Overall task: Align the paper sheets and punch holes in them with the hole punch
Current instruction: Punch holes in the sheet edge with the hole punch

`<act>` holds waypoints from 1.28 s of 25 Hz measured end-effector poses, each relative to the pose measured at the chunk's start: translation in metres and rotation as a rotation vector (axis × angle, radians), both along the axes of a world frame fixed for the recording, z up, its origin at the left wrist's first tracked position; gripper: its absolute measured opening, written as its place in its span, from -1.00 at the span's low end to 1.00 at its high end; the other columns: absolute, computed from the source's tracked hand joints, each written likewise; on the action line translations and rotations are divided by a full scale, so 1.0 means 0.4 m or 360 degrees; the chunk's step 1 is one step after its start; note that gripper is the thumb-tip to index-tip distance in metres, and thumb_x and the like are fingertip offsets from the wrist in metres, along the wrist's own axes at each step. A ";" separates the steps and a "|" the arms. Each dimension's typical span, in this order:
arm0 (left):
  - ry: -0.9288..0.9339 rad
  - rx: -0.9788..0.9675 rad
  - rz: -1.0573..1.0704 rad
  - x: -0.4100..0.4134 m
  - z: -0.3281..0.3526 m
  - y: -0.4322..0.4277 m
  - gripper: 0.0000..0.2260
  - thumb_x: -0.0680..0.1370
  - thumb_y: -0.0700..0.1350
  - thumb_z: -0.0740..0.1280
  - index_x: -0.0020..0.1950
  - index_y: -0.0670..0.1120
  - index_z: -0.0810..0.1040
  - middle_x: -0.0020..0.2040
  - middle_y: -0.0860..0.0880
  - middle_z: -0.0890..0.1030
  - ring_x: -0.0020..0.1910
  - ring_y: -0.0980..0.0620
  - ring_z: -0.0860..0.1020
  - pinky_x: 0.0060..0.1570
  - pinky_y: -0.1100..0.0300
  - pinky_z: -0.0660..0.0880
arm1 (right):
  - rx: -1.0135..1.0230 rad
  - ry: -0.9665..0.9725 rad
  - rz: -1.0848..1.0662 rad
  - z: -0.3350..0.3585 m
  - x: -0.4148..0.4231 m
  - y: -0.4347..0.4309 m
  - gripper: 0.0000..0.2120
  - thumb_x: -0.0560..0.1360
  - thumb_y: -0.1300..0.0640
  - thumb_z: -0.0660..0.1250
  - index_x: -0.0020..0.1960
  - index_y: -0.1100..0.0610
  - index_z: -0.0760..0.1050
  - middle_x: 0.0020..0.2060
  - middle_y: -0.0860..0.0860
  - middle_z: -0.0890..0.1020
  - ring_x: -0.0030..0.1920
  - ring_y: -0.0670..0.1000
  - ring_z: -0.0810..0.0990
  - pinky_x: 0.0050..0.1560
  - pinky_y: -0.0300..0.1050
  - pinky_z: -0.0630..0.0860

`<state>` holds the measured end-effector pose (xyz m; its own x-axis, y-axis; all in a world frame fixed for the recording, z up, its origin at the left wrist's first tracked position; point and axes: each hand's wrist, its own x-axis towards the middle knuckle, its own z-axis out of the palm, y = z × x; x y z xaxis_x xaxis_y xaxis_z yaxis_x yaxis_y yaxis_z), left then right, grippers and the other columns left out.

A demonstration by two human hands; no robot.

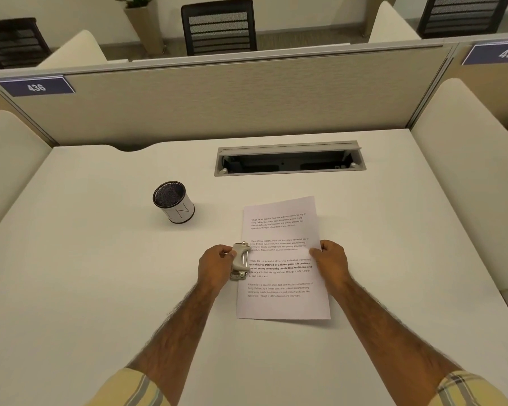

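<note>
The paper sheets [282,303], white with printed paragraphs, lie in one stack on the white desk [100,273], slightly right of centre. A small grey metal hole punch [241,260] sits over the middle of the stack's left edge. My left hand [216,263] grips the punch from its left side, thumb against its lever. My right hand [330,257] pinches the stack's right edge, thumb on top of the paper. How many sheets are in the stack cannot be told.
A black mesh pen cup [173,202] with a white band stands to the left behind the paper. An open grey cable tray [289,158] is set into the desk at the back. Beige partition walls [217,104] enclose the back and both sides.
</note>
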<state>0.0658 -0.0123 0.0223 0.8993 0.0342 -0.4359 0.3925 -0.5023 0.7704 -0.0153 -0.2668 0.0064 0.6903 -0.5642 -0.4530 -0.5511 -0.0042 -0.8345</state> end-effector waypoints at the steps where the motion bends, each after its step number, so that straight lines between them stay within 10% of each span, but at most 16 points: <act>1: -0.0005 0.0004 0.0001 0.000 -0.001 0.000 -0.87 0.62 -0.16 0.39 0.10 -0.20 0.66 0.04 -0.19 0.71 0.07 -0.27 0.69 0.13 -0.25 0.63 | -0.0005 0.0000 0.0003 -0.001 0.002 -0.001 -0.85 0.49 0.28 0.29 -0.08 0.40 0.53 -0.24 0.17 0.67 -0.30 0.08 0.58 -0.25 -0.09 0.53; 12: -0.0023 0.0042 -0.0007 0.005 -0.014 0.000 -0.88 0.61 -0.14 0.40 0.05 -0.18 0.65 0.01 -0.17 0.71 0.04 -0.25 0.68 0.10 -0.21 0.65 | 0.0002 -0.0002 0.0014 -0.005 0.000 -0.004 -0.90 0.50 0.29 0.30 -0.11 0.32 0.56 -0.17 0.17 0.70 -0.26 0.10 0.60 -0.20 -0.08 0.55; 17: -0.0158 0.0385 -0.0231 0.007 -0.015 -0.002 -0.81 0.66 0.03 0.30 0.00 -0.06 0.61 -0.03 -0.03 0.68 -0.08 -0.05 0.62 -0.26 0.25 0.44 | 0.0015 0.0006 0.0031 -0.008 -0.001 -0.009 -0.89 0.49 0.28 0.30 -0.16 0.33 0.51 -0.24 0.13 0.65 -0.29 0.07 0.56 -0.24 -0.09 0.51; 24: -0.0457 0.0551 -0.0255 0.055 -0.020 -0.034 -0.52 0.72 0.09 0.15 0.55 -0.15 0.38 0.58 -0.17 0.38 0.58 -0.15 0.28 0.57 -0.07 0.22 | -0.0039 0.0021 0.0060 0.000 -0.009 -0.009 -0.89 0.51 0.26 0.31 -0.19 0.23 0.53 -0.27 0.07 0.65 -0.33 0.03 0.57 -0.37 -0.21 0.50; 32: -0.0329 0.0698 -0.0298 0.069 -0.057 -0.059 -0.44 0.73 0.16 0.01 0.67 -0.10 0.15 0.71 -0.18 0.05 0.69 -0.19 -0.03 0.64 -0.16 -0.07 | -0.0067 0.0036 0.0058 0.014 -0.007 0.004 -0.83 0.52 0.26 0.30 -0.24 0.11 0.52 -0.26 0.02 0.66 -0.33 -0.02 0.58 -0.40 -0.25 0.46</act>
